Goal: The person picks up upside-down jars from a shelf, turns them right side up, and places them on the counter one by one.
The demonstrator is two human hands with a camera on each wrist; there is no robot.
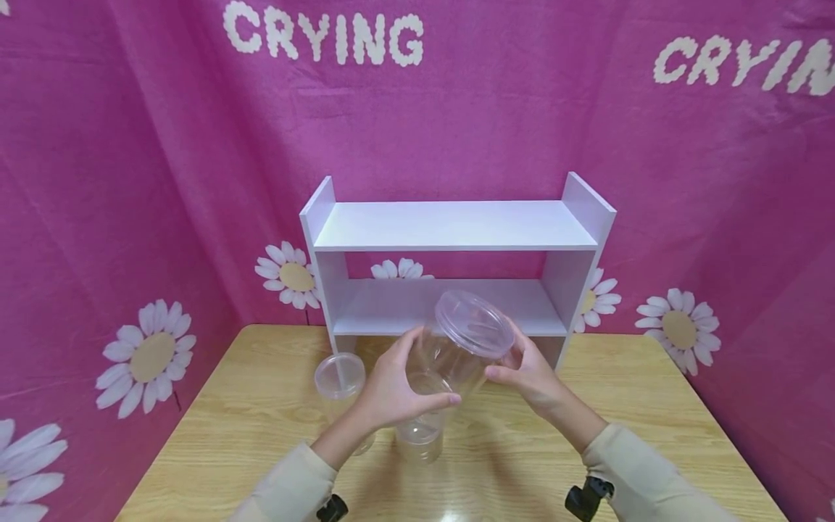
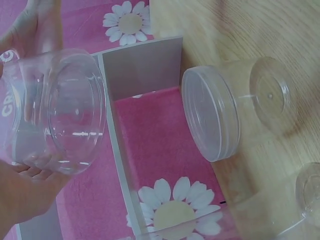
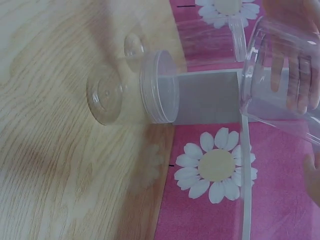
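Observation:
A clear plastic jar with a translucent lid [image 1: 474, 323] is held tilted above the table between both hands. My left hand [image 1: 399, 388] grips its left side, the thumb across the near wall. On the lid side, my right hand [image 1: 531, 368] holds the jar with its thumb in front and fingers behind. In the left wrist view the round base of the held jar [image 2: 77, 112] faces the camera. Below it, a second clear lidded jar [image 2: 212, 112] stands on the table. A slimmer clear jar [image 1: 341, 377] with a lid stands left of the left hand.
A white two-tier shelf [image 1: 457, 226] stands at the back of the wooden table [image 1: 261, 435], right behind the hands. Pink cloth [image 1: 457, 130] with daisies and lettering hangs behind and at both sides. The two standing jars are close together under the left forearm.

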